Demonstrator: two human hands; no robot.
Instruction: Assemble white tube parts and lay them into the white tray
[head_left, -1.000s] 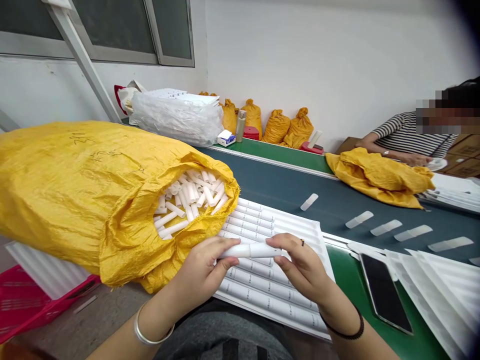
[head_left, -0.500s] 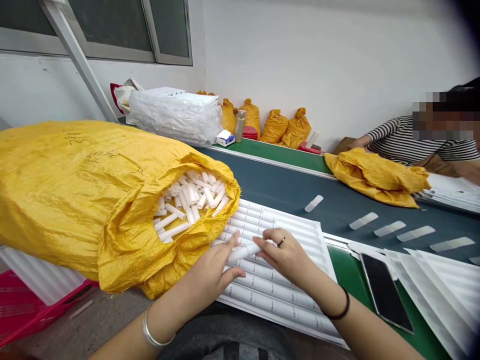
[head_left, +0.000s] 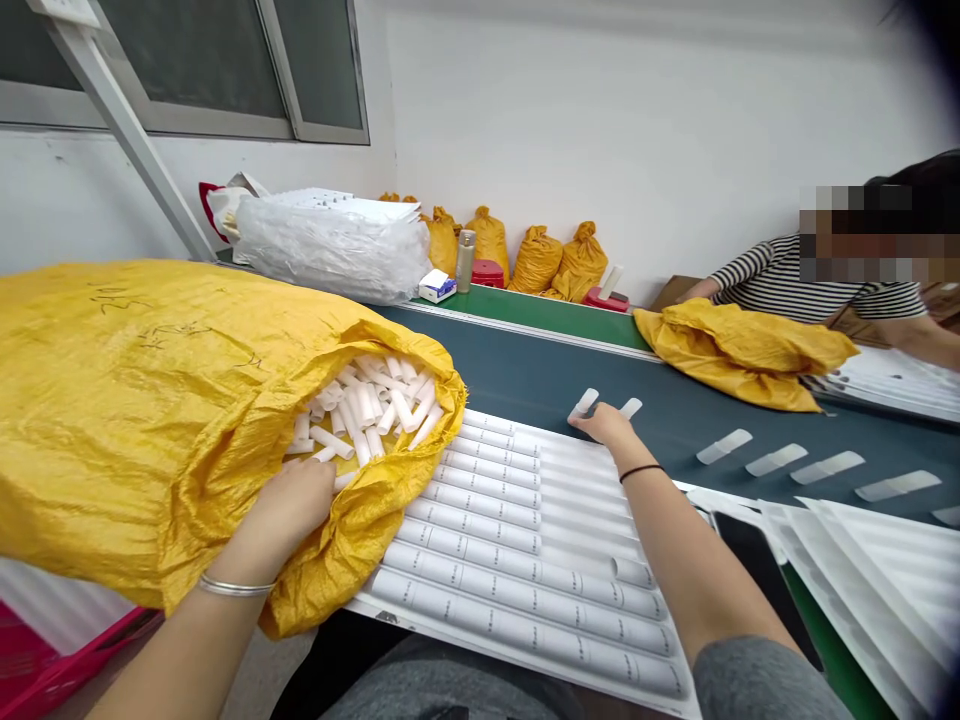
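My left hand (head_left: 304, 500) is at the mouth of a big yellow woven sack (head_left: 217, 400). Its fingers curl inward, mostly hidden, right beside loose white plastic tubes (head_left: 367, 405); what they hold is hidden. On the dark belt, my right hand (head_left: 609, 428) reaches forward and pinches a frosted white tube (head_left: 583, 403). Another tube (head_left: 631, 408) lies just beyond that hand. Between my arms is a white grooved tray (head_left: 585, 480) with printed tubes (head_left: 480, 590) in rows. Several of its right-hand grooves show bare, and one short piece (head_left: 632, 572) lies near the right edge.
Several tubes (head_left: 776, 460) lie along the belt (head_left: 517, 370). A phone (head_left: 757, 560) and stacked trays (head_left: 885, 560) are at right. Across the belt, a person in a striped top (head_left: 787, 285) is beside a flattened yellow sack (head_left: 750, 345). A plastic-wrapped stack (head_left: 330, 245) stands behind.
My hands were together over the tray around a white tube; now they are apart. The left has gone to the sack's mouth, the right forward onto the belt to a tube.
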